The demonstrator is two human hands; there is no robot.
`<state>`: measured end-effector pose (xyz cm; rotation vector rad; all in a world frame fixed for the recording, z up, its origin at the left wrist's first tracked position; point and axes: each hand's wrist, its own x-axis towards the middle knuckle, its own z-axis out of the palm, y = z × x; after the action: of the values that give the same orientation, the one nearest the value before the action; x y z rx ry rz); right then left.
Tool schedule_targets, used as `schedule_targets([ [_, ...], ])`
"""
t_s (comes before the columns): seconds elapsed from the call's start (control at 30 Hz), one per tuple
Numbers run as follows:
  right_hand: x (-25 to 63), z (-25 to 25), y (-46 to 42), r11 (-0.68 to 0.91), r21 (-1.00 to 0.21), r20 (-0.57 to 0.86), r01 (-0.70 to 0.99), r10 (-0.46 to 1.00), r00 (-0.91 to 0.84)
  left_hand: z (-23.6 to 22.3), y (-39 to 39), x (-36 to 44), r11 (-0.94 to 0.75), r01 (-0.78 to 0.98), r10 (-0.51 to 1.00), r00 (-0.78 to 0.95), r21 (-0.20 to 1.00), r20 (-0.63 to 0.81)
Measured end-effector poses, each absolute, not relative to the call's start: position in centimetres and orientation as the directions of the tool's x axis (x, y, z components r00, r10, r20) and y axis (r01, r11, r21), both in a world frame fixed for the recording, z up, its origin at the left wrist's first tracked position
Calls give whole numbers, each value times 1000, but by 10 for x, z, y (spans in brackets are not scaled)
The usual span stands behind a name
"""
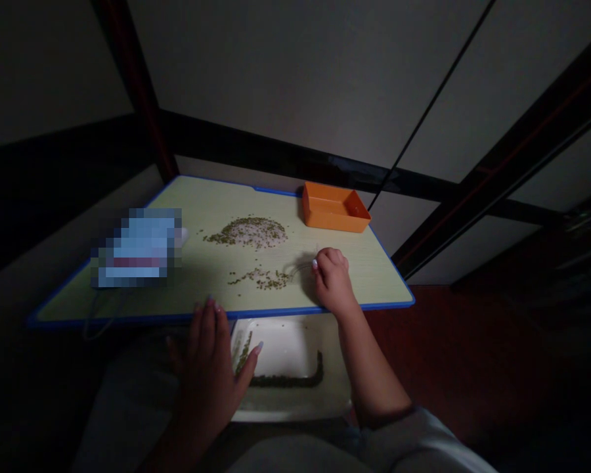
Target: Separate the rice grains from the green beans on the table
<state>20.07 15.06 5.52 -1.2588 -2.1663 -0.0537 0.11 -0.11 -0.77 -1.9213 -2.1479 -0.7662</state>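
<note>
Grains (272,284) lay strewn sideways on the surface (374,282); just right of them, the nearer right hand (333,279) had fingers closed on a faint thin thing (303,265); front-left of them, the left hand (209,368) was open.

The open orange box (335,220) looks like smooth plastic with a soft sheen. The tabletop (177,286) is pale, faintly wood-grained and matt. The white tray (285,348) seems smooth.

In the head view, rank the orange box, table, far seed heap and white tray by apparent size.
1. Table
2. White tray, though partly hidden
3. Orange box and far seed heap: too close to rank; heap wider, box taller
</note>
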Motion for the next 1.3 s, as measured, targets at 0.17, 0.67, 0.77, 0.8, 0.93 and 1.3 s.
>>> schedule_targets([
  [0.17, 198, 56, 150, 541, -239, 523, 806, 771, -363, -6, -2, 3, 55, 958, 889, -176, 283, 423],
  [0.67, 197, 58, 150, 553, -307, 495, 774, 788, -366, -6, -2, 3, 69, 956, 897, -185, 286, 401],
  [0.77, 197, 58, 150, 557, -306, 491, 772, 787, -374, -6, -2, 3, 70, 954, 897, -188, 292, 401],
  [0.8, 197, 58, 150, 562, -305, 494, 769, 783, -377, -6, -2, 3, 71, 953, 897, -190, 294, 400],
  [0.93, 198, 58, 151, 578, -308, 503, 755, 773, -387, -5, -2, 3, 61, 957, 897, -178, 285, 404],
  [1.3, 199, 56, 152, 604, -342, 480, 720, 771, -419, -6, -2, 1, 62, 958, 897, -176, 279, 405],
])
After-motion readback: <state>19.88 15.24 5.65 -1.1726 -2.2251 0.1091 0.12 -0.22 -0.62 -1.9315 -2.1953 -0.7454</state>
